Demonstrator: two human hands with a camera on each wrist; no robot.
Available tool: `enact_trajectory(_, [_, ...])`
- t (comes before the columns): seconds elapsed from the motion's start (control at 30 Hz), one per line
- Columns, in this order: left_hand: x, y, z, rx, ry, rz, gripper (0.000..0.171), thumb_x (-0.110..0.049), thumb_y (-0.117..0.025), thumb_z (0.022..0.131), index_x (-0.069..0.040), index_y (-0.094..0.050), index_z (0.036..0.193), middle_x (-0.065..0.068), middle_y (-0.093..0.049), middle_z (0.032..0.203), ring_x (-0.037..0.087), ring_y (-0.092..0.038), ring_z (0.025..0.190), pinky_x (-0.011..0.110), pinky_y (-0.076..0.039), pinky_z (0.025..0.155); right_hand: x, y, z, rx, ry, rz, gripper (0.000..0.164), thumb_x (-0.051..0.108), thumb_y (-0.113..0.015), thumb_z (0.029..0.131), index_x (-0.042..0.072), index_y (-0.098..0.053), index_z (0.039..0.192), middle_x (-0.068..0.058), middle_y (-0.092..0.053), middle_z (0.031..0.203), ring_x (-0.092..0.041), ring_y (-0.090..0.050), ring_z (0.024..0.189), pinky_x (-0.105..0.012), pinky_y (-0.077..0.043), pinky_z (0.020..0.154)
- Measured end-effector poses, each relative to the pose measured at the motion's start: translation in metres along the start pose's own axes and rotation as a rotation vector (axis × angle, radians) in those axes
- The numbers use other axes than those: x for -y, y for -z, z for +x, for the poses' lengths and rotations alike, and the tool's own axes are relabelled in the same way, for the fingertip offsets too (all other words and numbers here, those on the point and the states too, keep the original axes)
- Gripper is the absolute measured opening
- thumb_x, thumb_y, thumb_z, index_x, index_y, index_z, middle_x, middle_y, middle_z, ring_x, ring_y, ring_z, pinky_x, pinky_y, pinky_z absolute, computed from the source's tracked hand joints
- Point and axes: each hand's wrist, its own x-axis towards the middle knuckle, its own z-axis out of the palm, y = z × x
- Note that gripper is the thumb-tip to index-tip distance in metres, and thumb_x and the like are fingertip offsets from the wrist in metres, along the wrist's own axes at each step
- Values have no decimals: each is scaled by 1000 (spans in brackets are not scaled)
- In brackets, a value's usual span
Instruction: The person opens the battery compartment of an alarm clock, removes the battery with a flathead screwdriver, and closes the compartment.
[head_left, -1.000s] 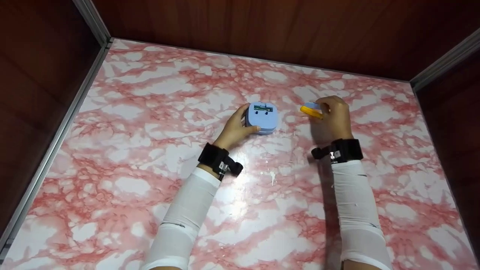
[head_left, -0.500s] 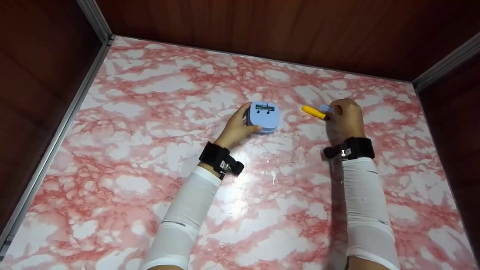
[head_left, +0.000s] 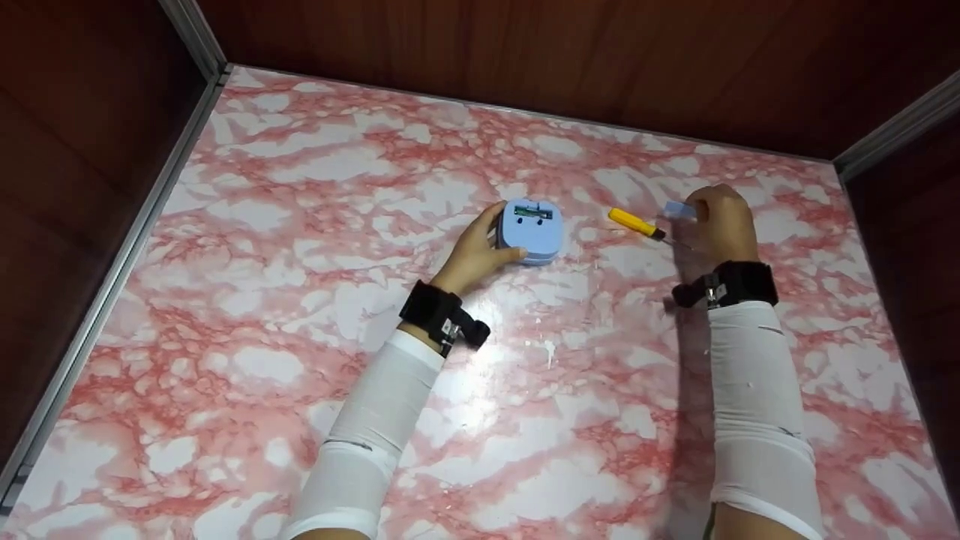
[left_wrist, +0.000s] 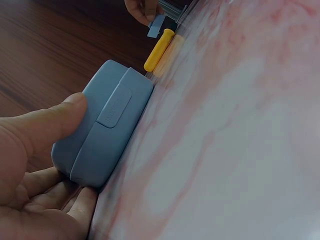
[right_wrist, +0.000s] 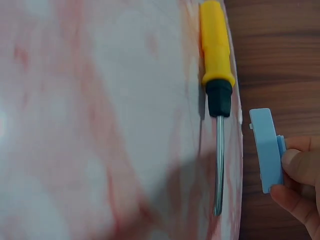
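Observation:
My left hand (head_left: 476, 251) grips a light-blue rounded-square case (head_left: 531, 238), thumb on the near side and fingers behind. An uncovered battery slot (head_left: 534, 213) shows in its upper face, with two small dark dots below. In the left wrist view, the case (left_wrist: 107, 125) rests on the table, its side with a raised oblong panel in sight. My right hand (head_left: 726, 217) pinches a small light-blue battery cover (right_wrist: 267, 150) between thumb and fingers, held off the tabletop. Left of that hand lies a yellow screwdriver (head_left: 634, 223) with a dark collar; neither hand touches it.
The table (head_left: 450, 420) has a red-and-white marbled top. Dark wood panels (head_left: 525, 67) close it in at the back and sides, with metal strips (head_left: 187, 37) at the corners. A black camera band (head_left: 742, 283) sits on each wrist.
My right hand has moved right, away from the screwdriver, carrying the battery cover; the screwdriver now shows down to its shaft. My left hand keeps its hold on the case.

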Motion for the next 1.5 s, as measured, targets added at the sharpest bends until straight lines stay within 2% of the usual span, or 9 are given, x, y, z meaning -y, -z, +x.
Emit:
enact_trajectory(0.17, [0,1,0,4,-8,4,90,-2,-77,88,-7,-24,161,17,-28,164,34,-31,149,28,-40,112,-3,1,3,40,-12,-34,26,1,-72,89,-8,-65,112,-20,-51,94,-35,-46,85,-48,-40,78])
enact_trajectory(0.37, [-1,3,-2,-3,0,-7,88,-2,-77,89,-8,-26,161,16,-29,163,33,-31,149,30,-41,113,-11,-2,8,67,14,-58,25,-6,-64,91,-10,-65,116,-24,-53,97,-37,-47,84,-51,-41,77])
enact_trajectory(0.57, [-1,4,-2,-4,4,-28,90,-3,-79,87,-10,-27,161,15,-30,163,32,-31,149,31,-41,112,-15,-3,11,87,-26,-52,25,-9,-56,96,-9,-66,119,-28,-57,108,-44,-55,96,-59,-48,88])
enact_trajectory(0.8, [0,3,-1,-7,8,-40,90,-3,-80,86,-10,-29,160,15,-31,162,33,-32,149,31,-39,114,-17,-1,15,109,-67,-70,28,-3,-43,105,-9,-67,118,-28,-58,112,-45,-56,102,-58,-48,92])
enact_trajectory(1.07, [0,2,0,-10,8,-40,89,-1,-79,86,-10,-30,160,16,-31,162,33,-31,149,30,-38,114,-22,-2,19,105,-19,-87,28,-6,-41,103,-13,-67,112,-33,-58,106,-49,-56,100,-60,-47,89])
enact_trajectory(1.27, [-1,1,0,-11,10,-65,90,3,-78,85,-9,-30,160,16,-32,162,33,-31,149,29,-39,113,-24,-5,20,79,-28,-64,24,-7,-44,102,-13,-67,110,-33,-58,107,-49,-56,102,-61,-47,89])
enact_trajectory(1.5, [0,2,-1,-7,2,-73,90,1,-79,86,-9,-29,160,16,-31,162,33,-31,149,29,-40,113,-22,-4,20,83,-62,-52,27,-4,-42,104,-11,-67,112,-32,-58,107,-47,-56,102,-60,-47,90])
